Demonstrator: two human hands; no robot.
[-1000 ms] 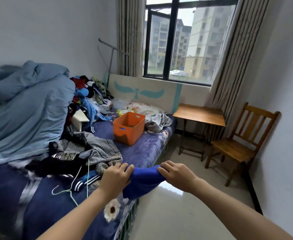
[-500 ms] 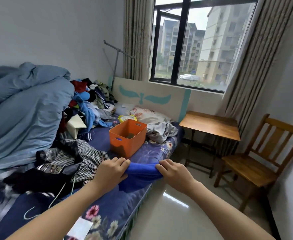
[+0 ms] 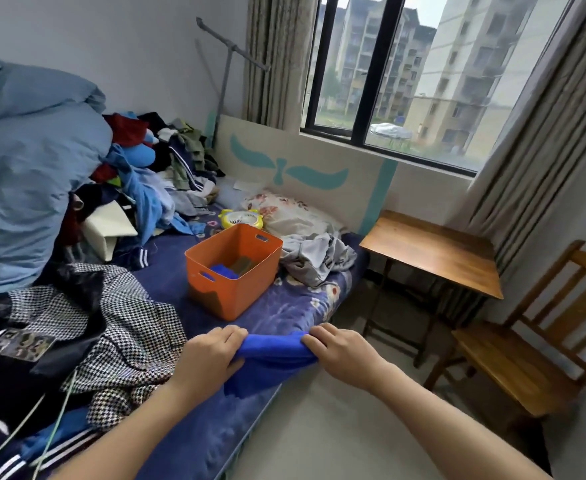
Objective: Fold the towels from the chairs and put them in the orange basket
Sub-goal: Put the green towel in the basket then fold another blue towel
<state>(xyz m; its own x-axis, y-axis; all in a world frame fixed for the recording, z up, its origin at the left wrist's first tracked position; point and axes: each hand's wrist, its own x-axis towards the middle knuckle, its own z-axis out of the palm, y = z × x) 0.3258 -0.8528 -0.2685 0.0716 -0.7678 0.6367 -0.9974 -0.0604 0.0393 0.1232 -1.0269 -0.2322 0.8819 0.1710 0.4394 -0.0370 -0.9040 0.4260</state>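
Left hand [image 3: 208,358] and right hand [image 3: 343,355] each hold one end of a plush blue towel [image 3: 274,348], each grip pinched shut on the cloth with fingers curled over its top edge. The towel is bunched into a thick soft roll between them and droops over the bed [image 3: 284,313] edge, near the basket [image 3: 239,292] but apart from it. The basket is rectangular orange plastic with slot handles and has folded blue and dark cloth inside; a slatted wooden chair [image 3: 513,362] stands right.

Duvet [image 3: 31,188] heaped along left edge of bed [image 3: 166,282]; clothes [image 3: 166,168] piled at far corner; fan [image 3: 241,218] laid near headboard [image 3: 319,157]; table [image 3: 430,251] set alongside.
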